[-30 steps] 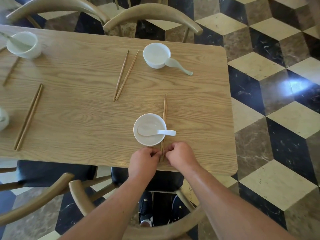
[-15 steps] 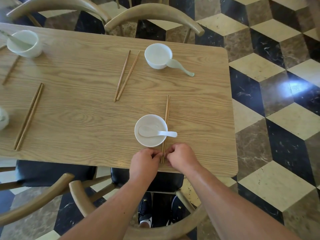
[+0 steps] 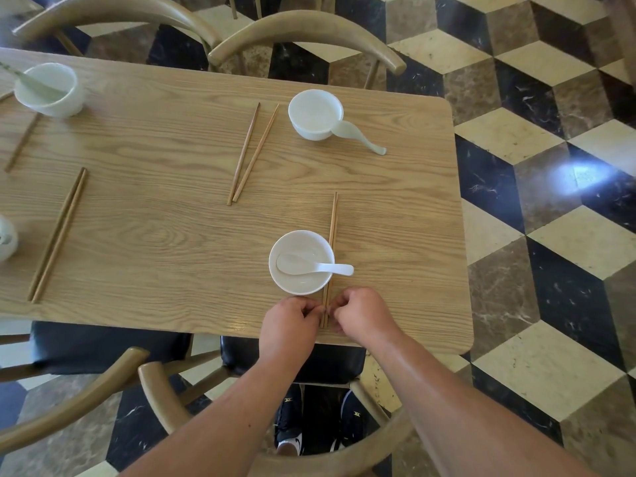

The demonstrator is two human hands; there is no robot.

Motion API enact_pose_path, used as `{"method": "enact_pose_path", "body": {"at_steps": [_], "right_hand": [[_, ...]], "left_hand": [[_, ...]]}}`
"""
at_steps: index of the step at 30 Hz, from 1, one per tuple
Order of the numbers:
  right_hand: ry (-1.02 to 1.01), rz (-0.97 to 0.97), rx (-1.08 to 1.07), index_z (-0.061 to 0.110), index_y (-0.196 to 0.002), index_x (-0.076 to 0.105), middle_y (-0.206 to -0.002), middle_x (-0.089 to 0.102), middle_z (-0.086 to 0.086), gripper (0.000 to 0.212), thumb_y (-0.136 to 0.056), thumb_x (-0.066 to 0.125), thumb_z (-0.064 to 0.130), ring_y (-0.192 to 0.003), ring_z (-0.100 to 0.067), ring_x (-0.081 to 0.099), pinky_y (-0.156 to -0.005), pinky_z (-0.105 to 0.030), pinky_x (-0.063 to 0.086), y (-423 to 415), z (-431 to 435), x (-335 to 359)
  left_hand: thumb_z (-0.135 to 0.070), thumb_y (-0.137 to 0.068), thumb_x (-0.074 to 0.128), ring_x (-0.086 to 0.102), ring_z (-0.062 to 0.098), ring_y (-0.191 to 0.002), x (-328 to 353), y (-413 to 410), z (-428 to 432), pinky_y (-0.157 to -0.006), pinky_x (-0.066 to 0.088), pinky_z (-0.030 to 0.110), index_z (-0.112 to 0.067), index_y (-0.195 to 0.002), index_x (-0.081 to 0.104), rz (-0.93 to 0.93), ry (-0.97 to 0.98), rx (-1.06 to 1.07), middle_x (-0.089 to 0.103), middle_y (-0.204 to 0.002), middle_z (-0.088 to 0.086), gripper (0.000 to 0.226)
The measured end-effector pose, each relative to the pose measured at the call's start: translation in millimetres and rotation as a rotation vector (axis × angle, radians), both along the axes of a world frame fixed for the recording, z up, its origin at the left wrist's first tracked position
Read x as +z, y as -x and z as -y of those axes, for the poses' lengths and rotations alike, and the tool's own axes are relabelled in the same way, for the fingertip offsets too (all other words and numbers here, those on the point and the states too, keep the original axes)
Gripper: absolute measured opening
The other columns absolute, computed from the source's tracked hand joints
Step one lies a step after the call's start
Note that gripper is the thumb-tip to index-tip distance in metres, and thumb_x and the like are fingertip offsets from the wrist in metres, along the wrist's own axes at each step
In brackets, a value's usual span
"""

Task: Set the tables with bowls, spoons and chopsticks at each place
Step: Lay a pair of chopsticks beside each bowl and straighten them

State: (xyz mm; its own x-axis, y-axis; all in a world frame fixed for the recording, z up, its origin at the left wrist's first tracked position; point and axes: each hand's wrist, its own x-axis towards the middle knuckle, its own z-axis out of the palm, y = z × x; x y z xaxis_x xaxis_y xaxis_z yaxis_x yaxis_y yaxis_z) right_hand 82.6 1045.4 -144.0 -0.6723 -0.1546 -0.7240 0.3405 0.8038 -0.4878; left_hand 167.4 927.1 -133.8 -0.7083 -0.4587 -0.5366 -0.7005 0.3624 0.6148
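Observation:
On the wooden table (image 3: pixel 172 235), a white bowl (image 3: pixel 301 261) holds a white spoon (image 3: pixel 316 266) whose handle pokes over the right rim. A pair of brown chopsticks (image 3: pixel 332 222) lies just right of that bowl, pointing away from me. My left hand (image 3: pixel 289 325) and my right hand (image 3: pixel 364 315) pinch the near ends of this pair from either side at the table's front edge. Farther back stand another white bowl (image 3: pixel 315 113) with a pale spoon (image 3: pixel 358 136) leaning against it and a splayed pair of chopsticks (image 3: pixel 253 154).
At the far left are a bowl with a spoon (image 3: pixel 48 89), part of another bowl (image 3: pixel 7 237), a chopstick pair (image 3: pixel 58 235) and a single stick (image 3: pixel 20 142). Curved wooden chairs (image 3: pixel 306 32) ring the table; one black seat (image 3: pixel 103 346) is tucked under the near edge. Checkered tile floor lies to the right.
Both hands stay pinched at the chopsticks' near ends; the pair lies slightly straighter beside the bowl. Little else has moved.

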Motion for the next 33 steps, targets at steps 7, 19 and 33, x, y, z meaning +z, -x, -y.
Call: {"method": "enact_pose_path", "body": {"at_steps": [7,19,33], "right_hand": [[0.008,0.019,-0.016,0.023,-0.082,0.075,-0.084,0.080,-0.009,0.014,-0.087,0.066,0.012,-0.086,-0.033,0.079,-0.086,-0.052,0.066,0,-1,-2],[0.093,0.026,-0.088,0.019,-0.079,0.075,-0.082,0.080,-0.013,0.020,-0.095,0.072,0.008,-0.085,-0.037,0.080,-0.083,-0.053,0.067,-7,-11,12],[-0.013,-0.502,0.235,0.020,-0.135,0.069,-0.129,0.068,0.002,0.040,-0.103,0.061,0.043,-0.124,-0.018,0.061,-0.102,-0.037,0.053,54,-150,114]], "left_hand": [[-0.034,-0.098,0.070,0.064,0.004,-0.083,-2,-1,0,-0.065,0.045,0.021,-0.028,-0.089,0.083,0.009,-0.020,0.019,0.074,-0.083,-0.015,0.017],[-0.034,-0.098,0.072,0.069,0.007,-0.087,11,-8,3,-0.081,0.058,0.033,-0.030,-0.094,0.082,0.027,-0.104,0.069,0.076,-0.086,-0.014,0.012],[-0.055,-0.104,0.052,0.063,0.017,-0.126,107,65,-102,-0.102,0.051,0.035,-0.033,-0.138,0.067,-0.054,0.240,-0.394,0.070,-0.136,-0.008,0.044]]}}
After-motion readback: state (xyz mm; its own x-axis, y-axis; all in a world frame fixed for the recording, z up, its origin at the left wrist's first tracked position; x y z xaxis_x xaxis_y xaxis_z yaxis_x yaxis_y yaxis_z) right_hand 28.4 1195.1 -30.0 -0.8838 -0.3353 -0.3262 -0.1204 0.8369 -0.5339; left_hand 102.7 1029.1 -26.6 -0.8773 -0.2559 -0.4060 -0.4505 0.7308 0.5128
